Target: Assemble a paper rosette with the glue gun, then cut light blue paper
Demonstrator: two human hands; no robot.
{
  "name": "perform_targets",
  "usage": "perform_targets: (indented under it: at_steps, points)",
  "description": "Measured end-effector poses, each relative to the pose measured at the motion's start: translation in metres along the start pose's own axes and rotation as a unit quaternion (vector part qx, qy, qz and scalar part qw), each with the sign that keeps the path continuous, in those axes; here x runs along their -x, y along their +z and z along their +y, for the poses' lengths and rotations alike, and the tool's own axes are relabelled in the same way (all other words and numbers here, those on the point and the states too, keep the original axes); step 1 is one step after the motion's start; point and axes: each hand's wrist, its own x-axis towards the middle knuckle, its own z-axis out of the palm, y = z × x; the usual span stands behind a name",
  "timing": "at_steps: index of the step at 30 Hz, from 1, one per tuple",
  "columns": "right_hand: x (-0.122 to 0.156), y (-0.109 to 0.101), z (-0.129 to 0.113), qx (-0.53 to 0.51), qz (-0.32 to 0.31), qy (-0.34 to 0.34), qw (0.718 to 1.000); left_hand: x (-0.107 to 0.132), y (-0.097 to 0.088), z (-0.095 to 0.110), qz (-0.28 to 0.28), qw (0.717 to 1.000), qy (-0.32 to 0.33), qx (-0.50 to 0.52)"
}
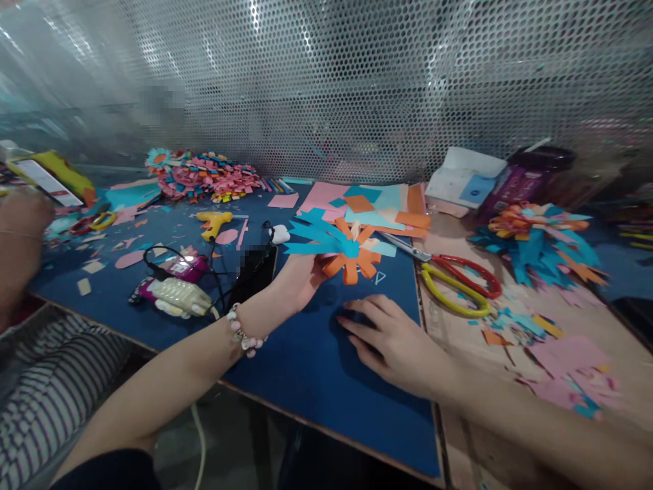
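Observation:
My left hand [307, 275] is closed on a paper flower [352, 253] of orange looped strips with a blue centre and blue fringed strips to its left. The flower partly covers the fingertips. Below and to the right of it, my right hand [382, 333] is over the blue tabletop [326, 388], its fingers stretched out and holding nothing. Scissors [459, 282] with one red and one yellow handle lie to the right, their blades pointing at the flower. A small triangular outline [379, 278] lies just right of the flower.
Behind are pink and orange paper sheets [331, 197] and a heap of cut paper [209, 177]. To the left lie a yellow glue gun [213, 222], cables and a phone [258, 272]. Another paper flower [541, 238] and scraps lie right. A co-worker's hand [23, 224] is at far left.

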Motion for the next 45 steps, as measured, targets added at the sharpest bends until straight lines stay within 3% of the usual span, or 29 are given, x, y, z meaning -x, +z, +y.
perform_targets:
  at_steps: [5,7,9,11,13,16,18,23,30,35,41,45]
  points:
    - [0.02,-0.016,-0.004,0.148,0.06,-0.094,0.983,-0.001,-0.001,-0.001,-0.042,0.999,-0.025,0.015]
    - [0.027,-0.022,-0.002,0.152,0.104,-0.094,0.978,-0.001,-0.002,-0.003,-0.056,0.998,-0.028,0.012]
    - [0.03,-0.024,0.004,0.079,0.167,-0.023,0.983,0.001,-0.003,-0.005,-0.072,0.997,-0.033,0.002]
    - [0.03,-0.023,0.01,-0.041,0.221,0.094,0.97,0.004,-0.005,-0.006,-0.093,0.995,-0.042,-0.012]
    - [0.026,-0.021,0.016,-0.159,0.256,0.188,0.935,0.008,-0.005,-0.007,-0.118,0.991,-0.053,-0.027]
    - [0.018,-0.024,0.02,-0.279,0.303,0.241,0.879,0.013,-0.002,-0.006,-0.144,0.986,-0.066,-0.047]
    - [0.011,-0.031,0.018,-0.34,0.293,0.268,0.853,0.015,0.0,-0.007,-0.153,0.984,-0.074,-0.06]
    - [-0.004,-0.044,0.007,-0.48,0.167,0.389,0.768,0.018,0.0,-0.011,-0.181,0.974,-0.09,-0.101]
    - [-0.005,-0.033,0.005,-0.568,0.143,0.43,0.687,0.013,-0.006,-0.016,-0.22,0.962,-0.092,-0.133]
    - [-0.005,-0.03,0.008,-0.575,0.125,0.437,0.68,0.015,-0.004,-0.018,-0.219,0.96,-0.097,-0.144]
    - [-0.001,-0.027,0.012,-0.591,0.163,0.459,0.643,0.011,-0.002,-0.015,-0.194,0.97,-0.105,-0.105]
    - [0.003,-0.024,0.014,-0.587,0.191,0.445,0.649,0.012,-0.005,-0.007,-0.234,0.959,-0.127,-0.091]
